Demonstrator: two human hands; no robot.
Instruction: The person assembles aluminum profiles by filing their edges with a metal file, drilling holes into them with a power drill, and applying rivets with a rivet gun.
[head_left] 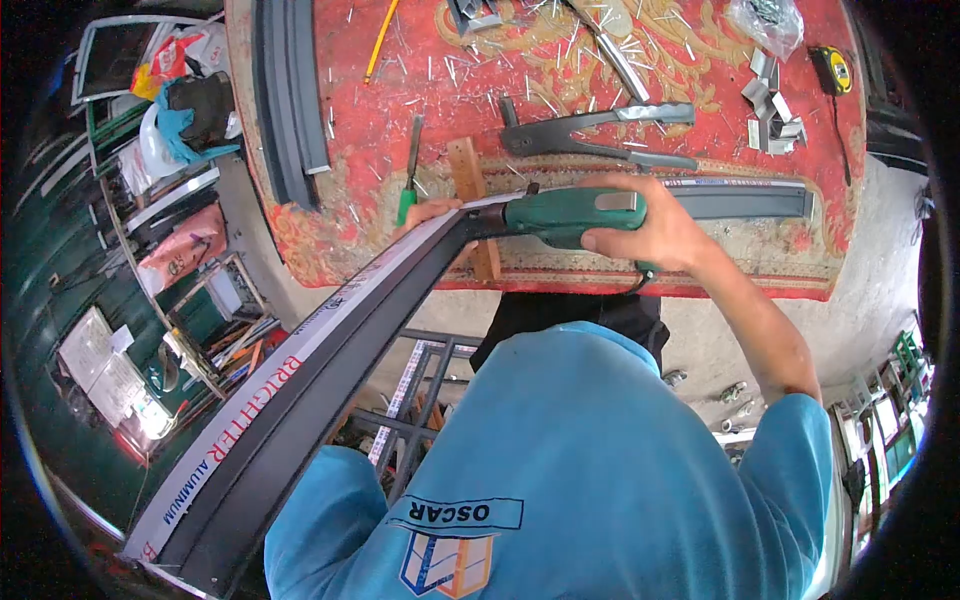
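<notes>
Right hand: fingers clamped around a green-and-black power drill, held level at the near table edge.
Left hand: beside the drill's nose, partly hidden by the bar; whether its fingers close on it, cannot tell.
Long dark-grey aluminum bar: slants off the red patterned tabletop.
Step in hand: drill apparently being set at the bar; a steady, square hold is called for.
Nearby: green-handled screwdriver.
</notes>
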